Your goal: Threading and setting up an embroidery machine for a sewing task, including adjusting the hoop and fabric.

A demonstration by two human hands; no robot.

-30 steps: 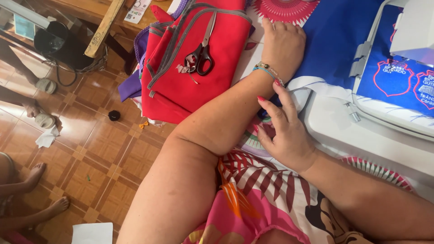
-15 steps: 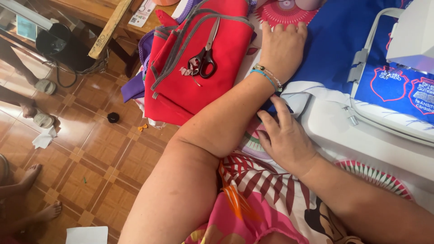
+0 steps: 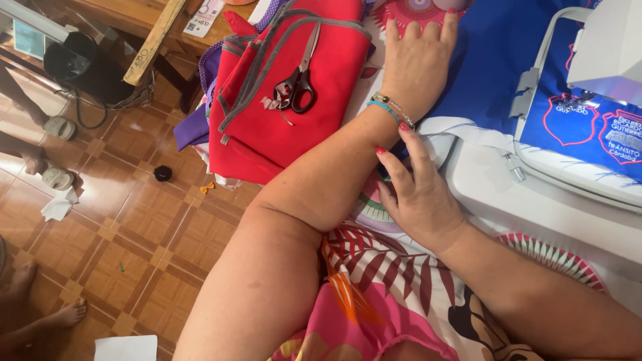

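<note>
My left hand [image 3: 418, 63] lies flat, fingers spread, on blue fabric [image 3: 498, 60] spread over the table. A beaded bracelet [image 3: 390, 109] circles its wrist. My right hand [image 3: 418, 190] rests just below that wrist, fingers apart, touching the edge of the blue fabric next to the white embroidery machine [image 3: 535, 200]. The machine's hoop [image 3: 588, 130] holds blue cloth with stitched shield badges. Left of my left hand lies red fabric with grey trim [image 3: 281, 93], and black-handled scissors [image 3: 301, 77] rest on it.
A wooden bench [image 3: 134, 20] and a dark stool [image 3: 83, 63] with cables stand at the upper left. On the tiled floor lie a black spool [image 3: 162, 173] and paper scraps [image 3: 59, 206]. Another person's bare feet [image 3: 47, 314] show at the lower left.
My left hand has slid further up over the blue fabric, flattening it. My right hand stays beneath the left wrist, shifting slightly.
</note>
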